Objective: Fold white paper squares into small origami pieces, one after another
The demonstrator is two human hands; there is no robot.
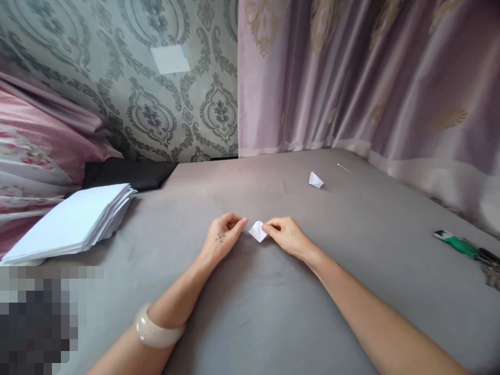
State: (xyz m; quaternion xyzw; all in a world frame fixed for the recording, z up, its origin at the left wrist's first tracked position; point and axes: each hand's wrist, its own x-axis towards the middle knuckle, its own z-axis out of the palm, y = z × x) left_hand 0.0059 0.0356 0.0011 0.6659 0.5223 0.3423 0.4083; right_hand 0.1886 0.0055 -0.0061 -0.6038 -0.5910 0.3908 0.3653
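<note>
A small folded white paper (258, 232), pointed at the bottom with creases running up to its top edge, is just above the grey surface in front of me. My right hand (287, 235) pinches its right corner between thumb and fingertips. Just left of the paper is my left hand (225, 232), its thumb and fingers drawn together. A narrow gap shows between those fingertips and the paper's left corner, and nothing is visible in them. A pale bangle (156, 330) circles my left forearm.
Farther back on the grey surface (273, 312) lies another small folded paper (315, 180), with a thin stick (344, 167) beyond it. A thick stack of white sheets (74, 216) sits at left, near a black item (128, 174). A green-handled tool (457, 245) lies at right.
</note>
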